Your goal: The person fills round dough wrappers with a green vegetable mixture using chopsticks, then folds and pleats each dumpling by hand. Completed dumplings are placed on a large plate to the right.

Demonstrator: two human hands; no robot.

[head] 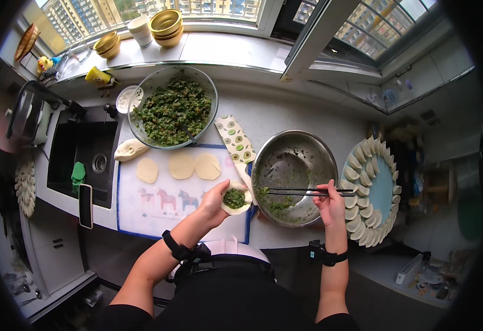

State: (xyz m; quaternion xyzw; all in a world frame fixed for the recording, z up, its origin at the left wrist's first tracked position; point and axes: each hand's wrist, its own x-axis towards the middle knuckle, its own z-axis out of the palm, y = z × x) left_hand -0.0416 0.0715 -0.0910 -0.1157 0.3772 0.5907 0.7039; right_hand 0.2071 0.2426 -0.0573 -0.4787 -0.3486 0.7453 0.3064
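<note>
My left hand (215,203) holds a round dough wrapper (246,198) with a mound of green filling (234,198) on it. A pair of black chopsticks (291,191) is gripped in my right hand (330,203), their tips over bits of green filling in the steel bowl (329,153). Flat dough wrappers (181,165) lie on the white mat (142,215) with a blue edge, and a lump of dough (130,149) rests at its upper left corner. Behind the mat, a large glass bowl (214,97) contains chopped green filling (179,109) and a dark utensil.
At the right stands a plate (380,182) with several folded dumplings (365,178). An avocado-print cloth item (236,138) lies between the bowls. A black sink (80,153) and a phone (85,206) are at the left. White powder fills a small bowl (129,99). Gold bowls (166,27) stand on the sill.
</note>
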